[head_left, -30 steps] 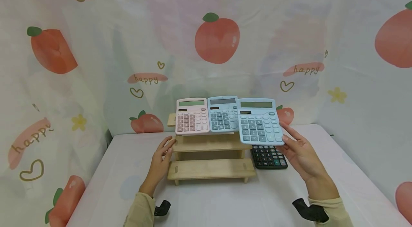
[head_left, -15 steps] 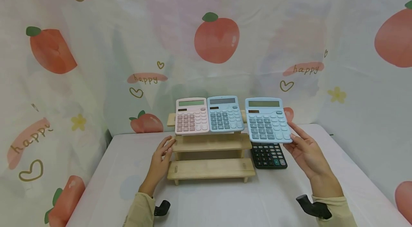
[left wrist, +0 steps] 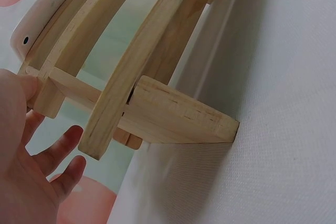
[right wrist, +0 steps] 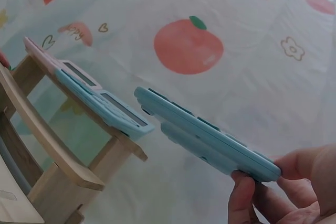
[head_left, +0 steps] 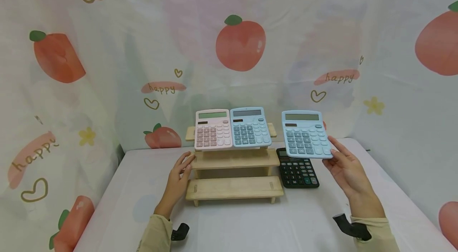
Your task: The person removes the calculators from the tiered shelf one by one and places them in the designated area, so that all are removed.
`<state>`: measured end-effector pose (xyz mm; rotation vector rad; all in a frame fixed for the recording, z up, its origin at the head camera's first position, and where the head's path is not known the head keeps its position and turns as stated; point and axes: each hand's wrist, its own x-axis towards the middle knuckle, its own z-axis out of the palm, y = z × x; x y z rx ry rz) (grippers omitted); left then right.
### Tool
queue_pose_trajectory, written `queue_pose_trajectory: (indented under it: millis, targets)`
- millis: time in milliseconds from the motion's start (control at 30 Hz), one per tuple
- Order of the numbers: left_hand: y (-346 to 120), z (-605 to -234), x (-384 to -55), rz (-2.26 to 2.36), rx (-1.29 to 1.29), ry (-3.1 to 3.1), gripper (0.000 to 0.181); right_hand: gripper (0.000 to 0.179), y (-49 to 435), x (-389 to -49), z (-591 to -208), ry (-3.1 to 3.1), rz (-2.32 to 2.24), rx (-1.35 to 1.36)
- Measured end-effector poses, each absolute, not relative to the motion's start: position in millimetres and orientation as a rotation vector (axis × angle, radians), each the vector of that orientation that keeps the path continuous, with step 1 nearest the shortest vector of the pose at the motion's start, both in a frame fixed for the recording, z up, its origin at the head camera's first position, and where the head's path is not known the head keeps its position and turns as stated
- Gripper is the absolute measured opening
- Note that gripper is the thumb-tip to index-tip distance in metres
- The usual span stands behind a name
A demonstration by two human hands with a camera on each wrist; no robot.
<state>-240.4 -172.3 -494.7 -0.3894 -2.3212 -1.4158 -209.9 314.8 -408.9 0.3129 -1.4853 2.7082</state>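
Observation:
My right hand (head_left: 352, 174) pinches a light blue calculator (head_left: 305, 134) by its lower right corner. It is raised off the rack, keys facing me; the right wrist view shows it edge-on with thumb and fingers on opposite faces. A second light blue calculator (head_left: 251, 128) and a pink calculator (head_left: 213, 129) lean side by side on the top tier of a stepped wooden rack (head_left: 234, 186). At the rack's left end, my left hand (head_left: 177, 176) holds the end of the middle slat (left wrist: 50, 98) with thumb and finger; its other fingers hang loose below.
A black calculator (head_left: 298, 172) lies to the right of the rack, its upper part partly hidden behind the raised one. The rack stands on a white-covered table (head_left: 232, 228). A patterned curtain (head_left: 279, 85) hangs behind and at both sides.
My right hand has moved right with the light blue calculator, away from the top tier. More of the other blue calculator and the black one now shows. The left hand has stayed put.

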Motion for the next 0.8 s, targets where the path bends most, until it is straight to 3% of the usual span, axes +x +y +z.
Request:
queue_pose_trajectory:
  millis: [333,800]
  targets:
    - [-172,-495,-241,-1.409,-0.387,-2.329,0.036,0.037,331,-214,-418,-1.41,2.733,0.247]
    - [-171,-493,-239,-1.418,-0.383,-2.335,0.036,0.048,351,-217,-435,-1.42,2.716,-0.032]
